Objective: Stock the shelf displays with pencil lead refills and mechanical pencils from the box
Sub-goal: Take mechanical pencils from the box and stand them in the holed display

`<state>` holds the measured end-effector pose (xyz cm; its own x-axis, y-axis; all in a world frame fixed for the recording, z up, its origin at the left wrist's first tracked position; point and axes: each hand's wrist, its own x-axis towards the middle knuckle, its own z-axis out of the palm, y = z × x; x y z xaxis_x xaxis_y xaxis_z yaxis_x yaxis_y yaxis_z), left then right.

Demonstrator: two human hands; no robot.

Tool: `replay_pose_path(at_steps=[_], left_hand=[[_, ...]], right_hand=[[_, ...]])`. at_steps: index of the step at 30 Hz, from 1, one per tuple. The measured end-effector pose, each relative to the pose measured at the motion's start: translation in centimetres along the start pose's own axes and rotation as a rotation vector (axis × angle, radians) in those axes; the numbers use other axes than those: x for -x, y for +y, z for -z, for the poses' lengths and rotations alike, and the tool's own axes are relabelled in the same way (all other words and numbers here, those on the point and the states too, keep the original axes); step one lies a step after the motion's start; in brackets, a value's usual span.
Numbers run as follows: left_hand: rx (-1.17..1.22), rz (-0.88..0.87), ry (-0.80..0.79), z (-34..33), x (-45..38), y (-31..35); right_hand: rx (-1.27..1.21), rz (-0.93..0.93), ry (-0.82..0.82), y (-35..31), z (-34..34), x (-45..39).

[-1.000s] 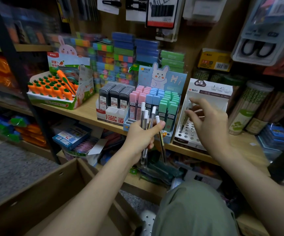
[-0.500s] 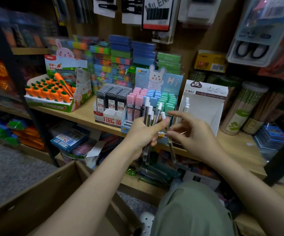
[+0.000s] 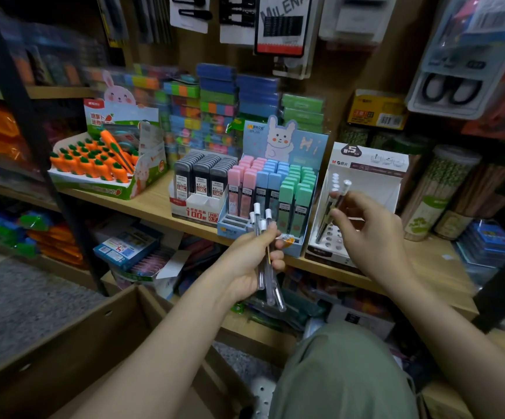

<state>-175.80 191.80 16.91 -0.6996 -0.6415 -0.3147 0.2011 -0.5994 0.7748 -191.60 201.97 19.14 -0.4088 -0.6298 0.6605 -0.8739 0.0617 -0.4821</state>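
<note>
Over the white stand [image 3: 363, 189], right hand [image 3: 366, 237] pinches one pencil [image 3: 334, 207]; left hand [image 3: 251, 261] grips the spare pencils [image 3: 265, 252]. Miss a hole and it'll probably tip or drop.

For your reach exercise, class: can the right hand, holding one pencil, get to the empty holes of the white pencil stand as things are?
Probably yes. The right hand holds its pencil just over the white pencil stand, and nothing lies between it and the open holes below.
</note>
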Motion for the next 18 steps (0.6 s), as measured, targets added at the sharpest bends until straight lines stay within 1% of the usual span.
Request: replay_pose_path(at_steps=[5,8,11,15,18], left_hand=[[0.038,0.001,-0.076,0.1,0.6,0.0],[0.084,-0.004,-0.147,0.1,1.2,-0.1],[0.085,-0.014,-0.224,0.4,1.7,-0.2],[0.044,-0.044,-0.268,0.4,2.5,0.1],[0.025,-0.064,-0.276,0.3,3.0,0.4]], right_hand=[[-0.03,-0.008,-0.034,-0.2,-0.1,0.5],[0.027,0.034,-0.017,-0.4,-0.5,0.8],[0.063,0.051,-0.035,-0.7,-0.9,0.9],[0.056,0.054,-0.028,-1.2,-1.5,0.7],[0.041,0.017,-0.004,-1.2,-1.8,0.8]])
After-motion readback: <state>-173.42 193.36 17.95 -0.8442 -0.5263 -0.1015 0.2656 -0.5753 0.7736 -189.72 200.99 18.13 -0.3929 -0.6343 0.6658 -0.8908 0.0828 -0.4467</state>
